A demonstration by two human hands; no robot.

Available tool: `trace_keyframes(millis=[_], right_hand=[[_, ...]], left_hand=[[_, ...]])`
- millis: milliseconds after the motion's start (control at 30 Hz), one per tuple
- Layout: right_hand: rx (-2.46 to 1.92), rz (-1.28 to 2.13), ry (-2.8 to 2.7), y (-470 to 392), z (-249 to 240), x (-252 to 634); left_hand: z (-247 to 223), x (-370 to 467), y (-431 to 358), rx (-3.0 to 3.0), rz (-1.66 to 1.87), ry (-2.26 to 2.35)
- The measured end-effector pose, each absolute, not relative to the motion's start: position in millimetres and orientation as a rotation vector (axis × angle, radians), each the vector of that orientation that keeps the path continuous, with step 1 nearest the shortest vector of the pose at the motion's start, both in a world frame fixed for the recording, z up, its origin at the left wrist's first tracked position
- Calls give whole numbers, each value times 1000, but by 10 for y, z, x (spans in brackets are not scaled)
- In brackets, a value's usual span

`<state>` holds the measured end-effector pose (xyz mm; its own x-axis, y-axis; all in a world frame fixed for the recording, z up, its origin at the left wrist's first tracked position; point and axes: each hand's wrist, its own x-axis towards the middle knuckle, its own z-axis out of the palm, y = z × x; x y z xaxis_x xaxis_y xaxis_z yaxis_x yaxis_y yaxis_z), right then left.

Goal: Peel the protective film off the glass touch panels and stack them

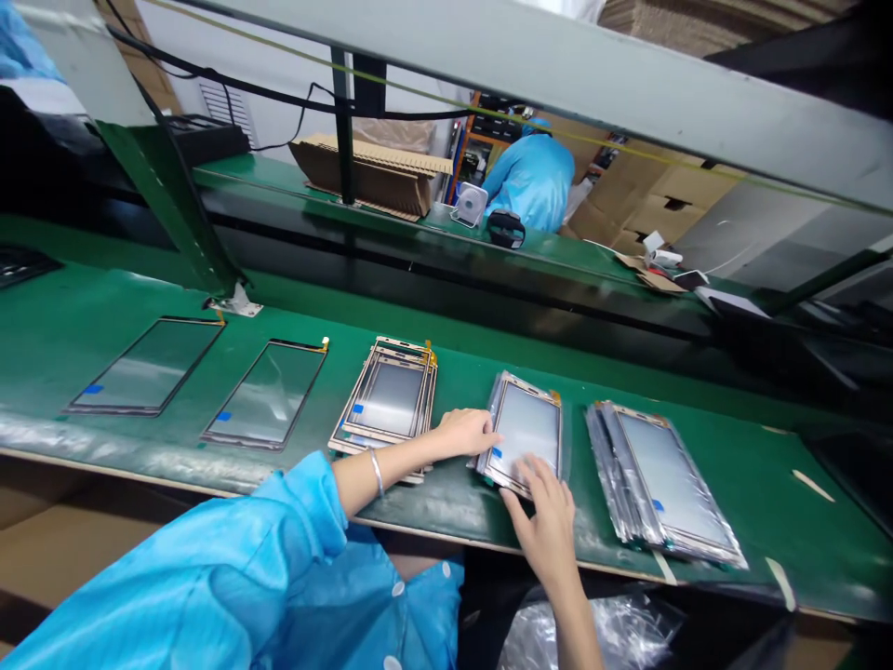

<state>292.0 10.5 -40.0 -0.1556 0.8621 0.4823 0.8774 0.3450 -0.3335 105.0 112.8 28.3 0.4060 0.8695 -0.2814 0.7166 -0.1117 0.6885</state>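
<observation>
A stack of touch screen panels (528, 423) in clear film lies on the green bench in front of me, with a small blue tab on the top panel. My left hand (469, 434) is closed at the stack's left edge, its thumb over the top panel. My right hand (548, 516) has its fingers apart, resting on the near right part of that panel, with the thumb by the near edge. Beside my left forearm lies a loose pile of pale-framed panels (391, 395). Farther right sits a fanned stack of film-wrapped panels (673, 475).
Two single black-framed panels (269, 391) lie to the left on the green bench (42, 326). A slanted green post (164, 200) stands behind them. Beyond a dark gap, another bench carries a cardboard divider box (369, 172) and a small fan (471, 203). A person in blue (534, 177) bends over there.
</observation>
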Motion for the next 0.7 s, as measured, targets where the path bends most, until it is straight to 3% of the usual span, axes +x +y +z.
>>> trace_keyframes(millis=[233,467,700], right_hand=[[-1572,38,-1764,225,-362,3100],[-1488,-41,-2114,80,-144,2881],[-1369,-54,-2026,69,-108,2745]], left_hand=[[372,1113,1213,1846,208,1362],[404,1144,1125,1785,579,1229],[366,1223,1106,1712,844,1019]])
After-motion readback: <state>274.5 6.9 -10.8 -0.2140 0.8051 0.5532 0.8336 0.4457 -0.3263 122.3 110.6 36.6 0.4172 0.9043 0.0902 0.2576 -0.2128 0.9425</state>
